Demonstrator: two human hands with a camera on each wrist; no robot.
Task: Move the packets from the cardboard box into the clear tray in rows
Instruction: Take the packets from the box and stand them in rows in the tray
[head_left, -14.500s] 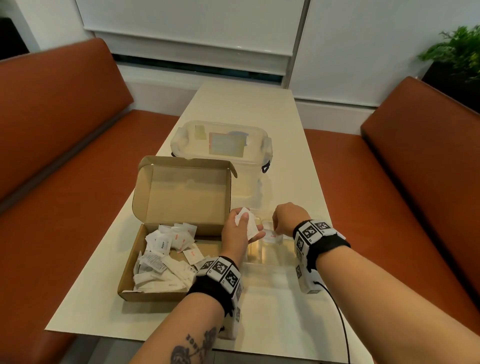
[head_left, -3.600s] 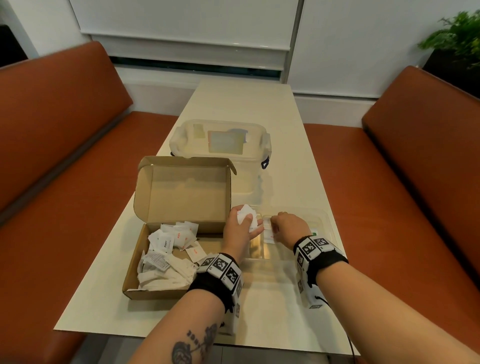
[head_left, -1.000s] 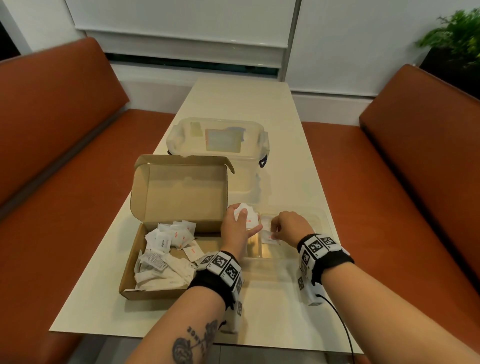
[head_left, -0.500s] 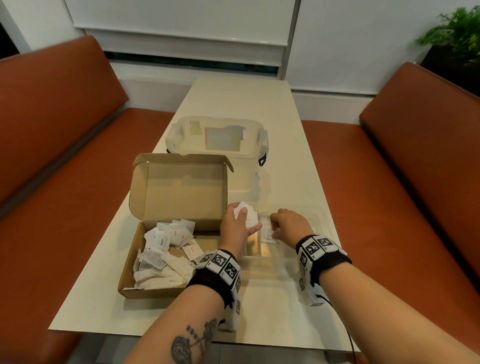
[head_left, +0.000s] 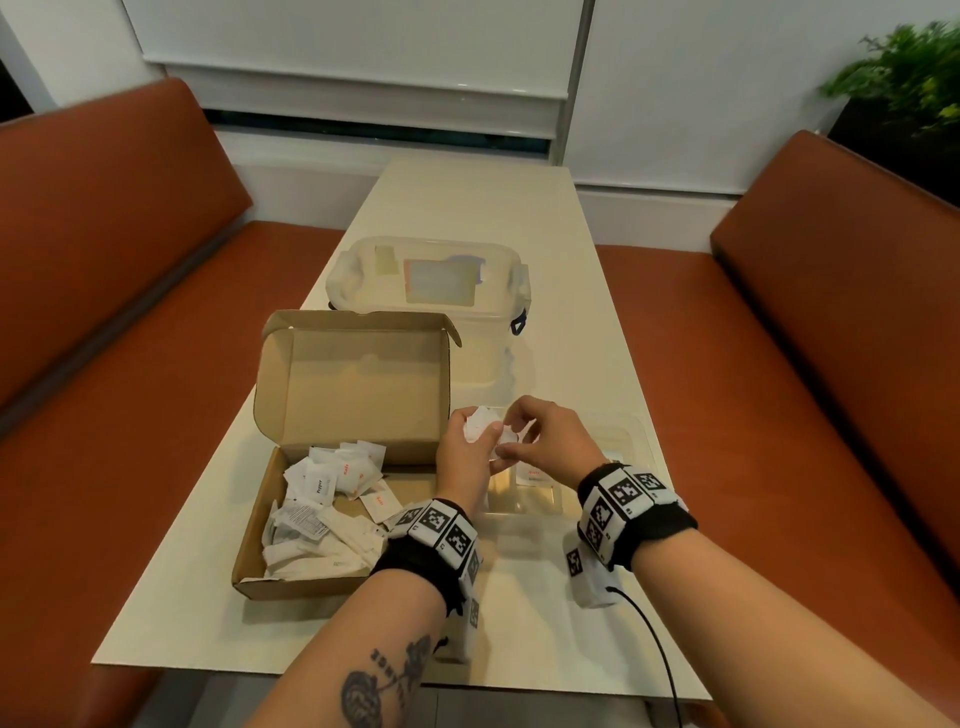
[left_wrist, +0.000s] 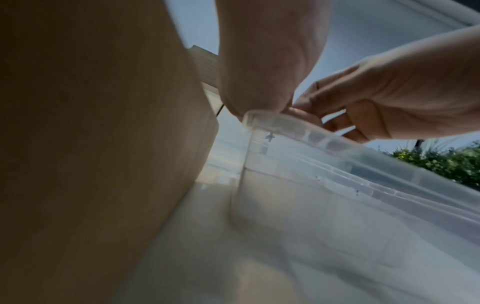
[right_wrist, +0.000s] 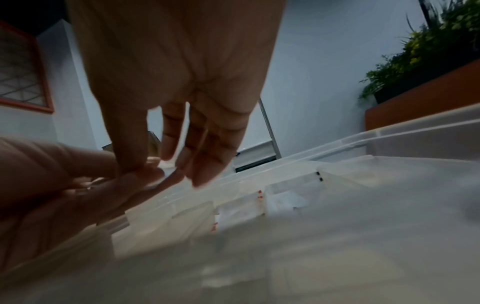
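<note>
Head view has the left hand (head_left: 464, 457) curled round a small bunch of white packets (head_left: 480, 425), held above the near left corner of the clear tray (head_left: 631, 434). Her right hand (head_left: 553, 441) reaches across, thumb and forefinger pinching one packet from that bunch, other fingers loosely spread. More packets lie heaped in the cardboard box (head_left: 311, 584) at the table's (head_left: 545, 623) near left edge.

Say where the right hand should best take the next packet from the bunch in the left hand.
Probably by a free upper edge, pinched from the right: the left hand grips the packets from below, corners fanned upward toward the right hand.
</note>
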